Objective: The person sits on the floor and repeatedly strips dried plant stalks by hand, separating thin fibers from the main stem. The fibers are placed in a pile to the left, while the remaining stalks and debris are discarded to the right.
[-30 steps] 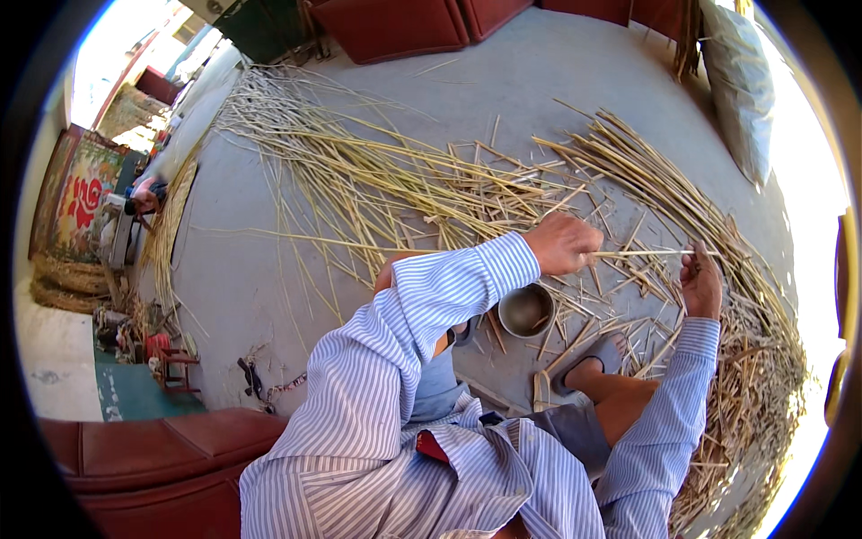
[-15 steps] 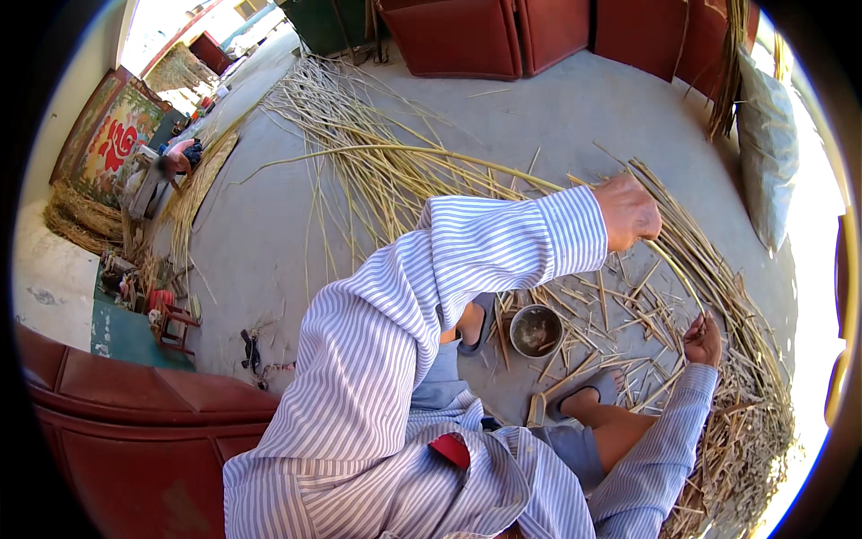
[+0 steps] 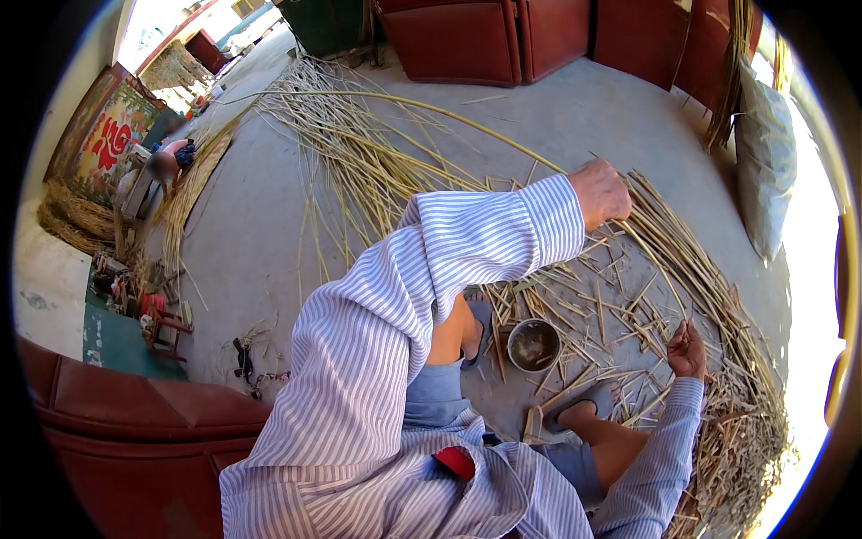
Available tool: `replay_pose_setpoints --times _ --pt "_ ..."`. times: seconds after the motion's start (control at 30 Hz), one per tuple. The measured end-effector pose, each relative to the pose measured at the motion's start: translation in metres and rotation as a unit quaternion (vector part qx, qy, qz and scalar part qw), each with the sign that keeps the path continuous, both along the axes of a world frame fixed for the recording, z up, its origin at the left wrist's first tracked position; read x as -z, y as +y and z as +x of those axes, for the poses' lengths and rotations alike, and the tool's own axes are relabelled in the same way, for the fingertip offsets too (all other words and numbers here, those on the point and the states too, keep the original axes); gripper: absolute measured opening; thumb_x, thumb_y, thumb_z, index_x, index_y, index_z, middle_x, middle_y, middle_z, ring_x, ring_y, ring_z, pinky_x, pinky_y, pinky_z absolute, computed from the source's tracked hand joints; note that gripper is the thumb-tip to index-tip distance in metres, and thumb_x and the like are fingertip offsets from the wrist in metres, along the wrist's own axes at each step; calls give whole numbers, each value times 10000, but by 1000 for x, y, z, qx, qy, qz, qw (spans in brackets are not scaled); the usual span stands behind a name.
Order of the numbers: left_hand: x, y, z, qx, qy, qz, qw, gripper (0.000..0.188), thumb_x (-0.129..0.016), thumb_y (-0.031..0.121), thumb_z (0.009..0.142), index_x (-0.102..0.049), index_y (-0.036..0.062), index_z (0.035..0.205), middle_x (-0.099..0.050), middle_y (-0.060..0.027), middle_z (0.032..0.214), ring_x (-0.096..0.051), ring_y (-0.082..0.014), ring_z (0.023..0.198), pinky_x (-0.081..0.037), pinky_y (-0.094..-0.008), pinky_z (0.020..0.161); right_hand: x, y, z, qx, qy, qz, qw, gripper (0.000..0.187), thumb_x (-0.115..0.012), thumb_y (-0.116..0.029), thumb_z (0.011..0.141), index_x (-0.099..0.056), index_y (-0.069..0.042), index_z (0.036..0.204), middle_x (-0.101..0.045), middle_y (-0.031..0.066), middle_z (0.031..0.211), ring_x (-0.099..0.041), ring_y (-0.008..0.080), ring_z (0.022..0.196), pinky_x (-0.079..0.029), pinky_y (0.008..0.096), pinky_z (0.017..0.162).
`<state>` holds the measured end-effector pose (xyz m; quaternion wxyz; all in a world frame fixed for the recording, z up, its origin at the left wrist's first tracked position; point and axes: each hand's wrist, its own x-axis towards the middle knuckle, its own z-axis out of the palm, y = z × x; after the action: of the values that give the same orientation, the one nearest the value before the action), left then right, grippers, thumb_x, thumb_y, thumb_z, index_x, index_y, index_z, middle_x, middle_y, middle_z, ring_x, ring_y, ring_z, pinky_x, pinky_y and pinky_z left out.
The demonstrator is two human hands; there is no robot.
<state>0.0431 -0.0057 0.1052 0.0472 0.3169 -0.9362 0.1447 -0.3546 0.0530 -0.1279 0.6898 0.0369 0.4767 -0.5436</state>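
Observation:
A long, thin yellow-green reed stalk (image 3: 485, 130) arches over the floor from the far left to my hands. My left hand (image 3: 602, 194) is closed in a fist around it, arm stretched across in front of me. Lower and to the right, my right hand (image 3: 687, 350) pinches the near end of the same stalk between its fingertips. Beneath my hands lie short cut reed pieces (image 3: 600, 305). A round metal bowl (image 3: 534, 346) stands among them, by my sandalled feet.
Loose reeds (image 3: 359, 171) fan across the floor ahead. A long reed bundle (image 3: 705, 260) and a heap of husks (image 3: 732, 449) lie at right, near a stuffed sack (image 3: 765, 166). Red sofas (image 3: 449, 40) stand at the back. Another person (image 3: 171, 162) bends over at far left.
Both hands have shifted a little left and the right hand slightly down. The far part of the stalk has swung up and away over the loose reeds.

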Motion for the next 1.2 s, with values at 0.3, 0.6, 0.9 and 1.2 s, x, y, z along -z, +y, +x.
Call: replay_pose_setpoints --times 0.3,0.6,0.9,1.2 --pt "124 45 -5 -55 120 57 990 144 -690 157 709 -629 82 816 -647 -38 793 -614 -217 846 -451 -371 769 194 -33 213 35 -53 20 998 202 -527 -221 1014 -604 -38 1052 -693 105 863 -672 167 740 -572 237 601" --pt "226 69 50 -95 77 61 991 188 -676 185 721 -616 80 865 -617 -39 839 -594 -211 862 -431 -389 771 174 29 403 10 -239 101 966 271 -466 -207 1033 -606 8 1119 -697 113 891 -656 174 722 -564 271 615" --pt "140 65 55 -89 147 119 978 95 -636 106 710 -599 53 780 -621 -65 718 -626 -229 791 -462 -379 718 160 -71 483 -179 -251 39 951 384 -380 -216 1045 -591 95 1121 -690 139 907 -634 191 689 -547 303 590" --pt "95 63 92 -186 89 221 953 282 -701 215 790 -572 19 948 -609 -131 821 -571 -319 833 -426 -423 749 146 -55 316 -593 532 -152 586 282 -614 -265 811 -720 -8 859 -707 217 862 -700 352 826 -547 441 773"
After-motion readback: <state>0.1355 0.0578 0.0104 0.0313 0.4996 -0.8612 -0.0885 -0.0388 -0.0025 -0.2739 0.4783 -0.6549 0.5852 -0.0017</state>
